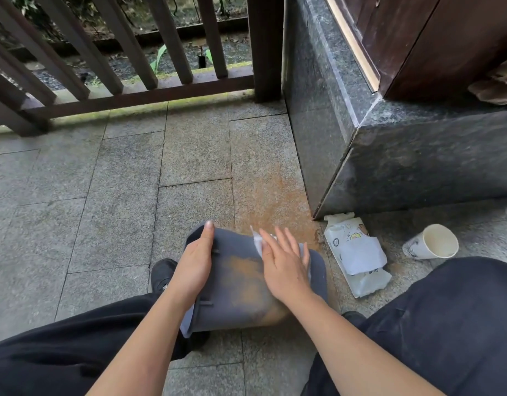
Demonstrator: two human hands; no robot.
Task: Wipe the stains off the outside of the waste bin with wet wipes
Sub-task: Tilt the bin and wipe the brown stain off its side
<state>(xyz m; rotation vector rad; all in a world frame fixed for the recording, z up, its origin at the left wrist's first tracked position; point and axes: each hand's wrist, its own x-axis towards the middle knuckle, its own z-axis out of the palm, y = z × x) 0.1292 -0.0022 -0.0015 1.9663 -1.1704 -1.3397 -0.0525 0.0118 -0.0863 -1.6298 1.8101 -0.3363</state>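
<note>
A grey plastic waste bin (235, 287) lies on its side on the stone floor between my knees, with an orange-brown stain across its upper wall. My left hand (196, 258) clasps the bin's left side, thumb pointing up over the far edge. My right hand (283, 261) lies flat on the bin's right part, fingers spread, pressing a white wet wipe (258, 242) against the wall; only the wipe's far corner shows past my fingers. A pack of wet wipes (358, 258) rests on the floor just right of the bin, its flap open.
A white paper cup (432, 242) lies tipped on the floor at the right. A dark granite plinth (389, 167) with a wooden door frame rises at the right. A brown wooden railing (132, 90) closes the far side. An orange stain (272, 204) marks the floor tiles.
</note>
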